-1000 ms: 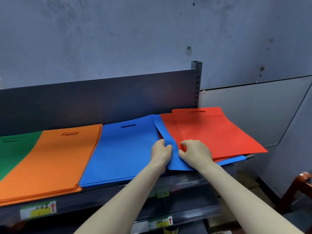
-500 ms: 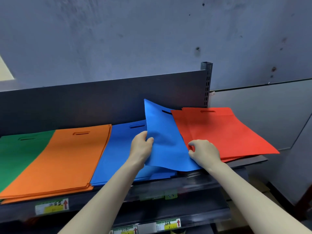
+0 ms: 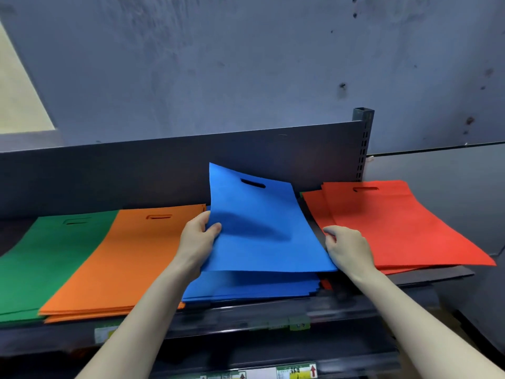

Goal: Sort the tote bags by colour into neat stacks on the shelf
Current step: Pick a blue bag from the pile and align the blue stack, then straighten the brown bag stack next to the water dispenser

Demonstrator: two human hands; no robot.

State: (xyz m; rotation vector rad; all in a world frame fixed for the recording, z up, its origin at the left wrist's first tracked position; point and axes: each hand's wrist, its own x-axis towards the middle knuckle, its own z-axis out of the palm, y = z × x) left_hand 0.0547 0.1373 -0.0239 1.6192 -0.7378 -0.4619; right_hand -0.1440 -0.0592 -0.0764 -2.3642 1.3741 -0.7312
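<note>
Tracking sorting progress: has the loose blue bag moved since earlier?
Yes: the blue bag slid out from under the red stack, leftward, and lifted above the blue stack.

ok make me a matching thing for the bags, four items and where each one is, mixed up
Things:
1. blue bag
2. green stack
3. red stack
4. orange stack

Places or states:
a. left end of the shelf
b. lifted, gripped by the left hand
c. just right of the green stack
d. right end of the shelf

Pairs: 1-b, 2-a, 3-d, 4-c
</note>
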